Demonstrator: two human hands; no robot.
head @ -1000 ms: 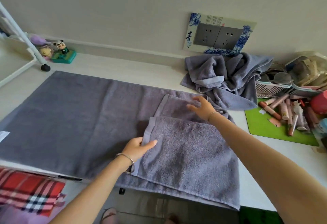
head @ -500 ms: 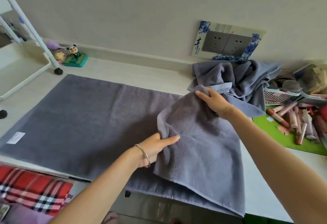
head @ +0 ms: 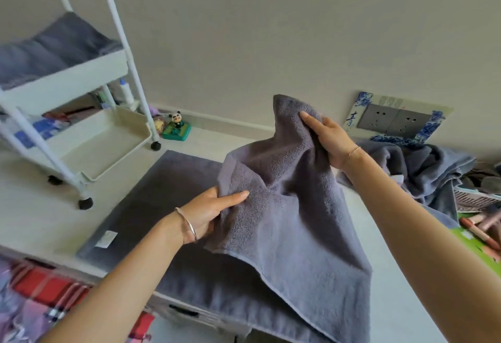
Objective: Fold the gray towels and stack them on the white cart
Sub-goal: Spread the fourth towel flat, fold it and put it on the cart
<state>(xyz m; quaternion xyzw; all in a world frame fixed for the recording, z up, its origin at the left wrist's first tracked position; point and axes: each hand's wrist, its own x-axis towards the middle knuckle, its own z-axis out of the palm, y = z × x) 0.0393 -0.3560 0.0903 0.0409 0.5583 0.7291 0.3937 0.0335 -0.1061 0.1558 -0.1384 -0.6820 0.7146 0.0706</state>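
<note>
Above table (head: 40,220), left hand (head: 206,212) and right hand (head: 329,139) apparently grip towel (head: 292,223) edges

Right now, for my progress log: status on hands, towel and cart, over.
Left hand, right hand grip the gray towel, raised over the spread towel. White cart holds folded towels. Nothing blocking seen.

Two hands: left hand (head: 206,212), right hand (head: 329,139). One cart (head: 67,82), two sockets (head: 378,120) (head: 409,125), one panda (head: 177,119). One held towel (head: 292,207), one flat towel (head: 162,188), one heap (head: 423,169); cart's stack (head: 54,47) uncountable.
</note>
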